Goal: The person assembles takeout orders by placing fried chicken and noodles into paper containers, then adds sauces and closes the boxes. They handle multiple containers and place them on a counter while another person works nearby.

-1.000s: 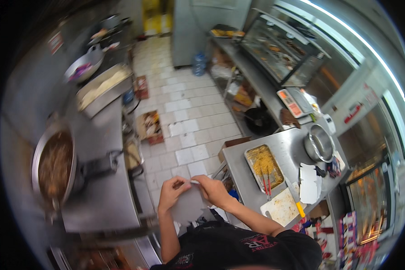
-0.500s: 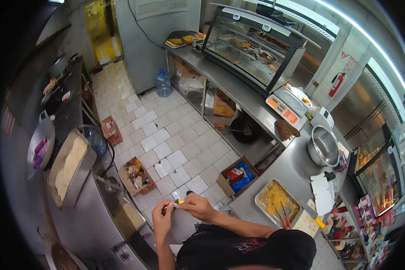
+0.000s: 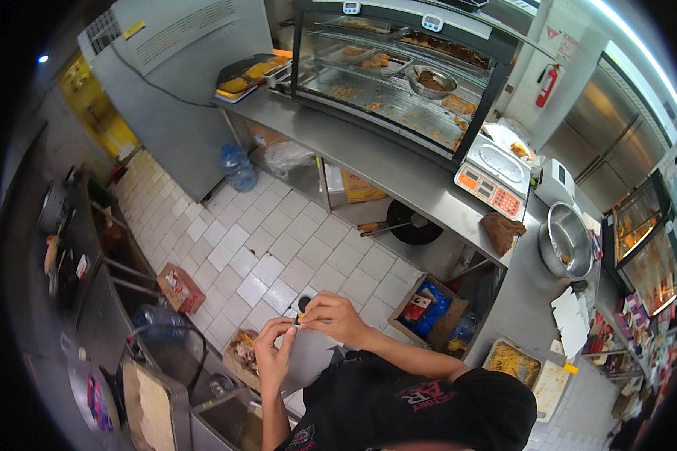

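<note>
My left hand and my right hand meet in front of my body, fingertips pinched together. Between them is a small object with yellow, green and white showing; my fingers cover most of it, so its kind does not show. Both hands grip it, the left thumb and fingers from the left and the right from the other side. Just beyond the fingers shows a dark rounded thing, and I cannot tell what it is or whether it touches them.
A steel counter carries a glass food display case, a weighing scale and a steel bowl. At right lies a tray of yellow shreds. Cardboard boxes and a water jug stand on the tiled floor.
The view has swung toward the right-hand counter and display case. My hands stay together on the small object, with the right fingers bent closer over it.
</note>
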The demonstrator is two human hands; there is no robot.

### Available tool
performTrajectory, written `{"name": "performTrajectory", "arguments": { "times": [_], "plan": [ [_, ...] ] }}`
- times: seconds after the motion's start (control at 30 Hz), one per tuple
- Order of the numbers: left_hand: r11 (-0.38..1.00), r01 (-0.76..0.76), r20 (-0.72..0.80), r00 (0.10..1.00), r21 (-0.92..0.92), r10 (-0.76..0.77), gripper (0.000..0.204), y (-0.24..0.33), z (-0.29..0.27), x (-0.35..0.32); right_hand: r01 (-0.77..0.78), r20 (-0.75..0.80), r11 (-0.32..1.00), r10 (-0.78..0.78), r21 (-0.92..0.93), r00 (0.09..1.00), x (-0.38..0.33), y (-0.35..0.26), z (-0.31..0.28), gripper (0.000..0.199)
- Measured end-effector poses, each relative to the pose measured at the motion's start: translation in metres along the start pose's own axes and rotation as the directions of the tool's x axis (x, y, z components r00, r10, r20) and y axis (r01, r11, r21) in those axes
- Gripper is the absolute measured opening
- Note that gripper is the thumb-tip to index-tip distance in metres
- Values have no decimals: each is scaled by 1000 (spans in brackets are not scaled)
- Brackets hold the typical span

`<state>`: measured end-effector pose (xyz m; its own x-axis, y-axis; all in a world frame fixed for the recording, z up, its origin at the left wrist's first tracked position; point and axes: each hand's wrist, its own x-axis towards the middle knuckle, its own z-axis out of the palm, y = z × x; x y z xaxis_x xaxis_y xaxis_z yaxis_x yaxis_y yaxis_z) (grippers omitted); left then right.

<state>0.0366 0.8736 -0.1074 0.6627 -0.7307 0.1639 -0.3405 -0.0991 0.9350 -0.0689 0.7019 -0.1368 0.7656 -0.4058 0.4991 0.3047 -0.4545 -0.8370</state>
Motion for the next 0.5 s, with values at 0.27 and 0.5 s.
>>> {"name": "performTrajectory", "arguments": {
  "times": [0.27, 0.5],
  "plan": [
    [940, -243, 56, 970, 238, 237, 19, -69, -20, 258, -59, 168, 996, 70, -72, 983, 207, 123, -24, 28],
    [884, 64, 71, 997, -463, -36, 13, -138, -60, 456, -130, -86, 417, 123, -900, 989, 527, 321, -191, 84]
  ]
}}
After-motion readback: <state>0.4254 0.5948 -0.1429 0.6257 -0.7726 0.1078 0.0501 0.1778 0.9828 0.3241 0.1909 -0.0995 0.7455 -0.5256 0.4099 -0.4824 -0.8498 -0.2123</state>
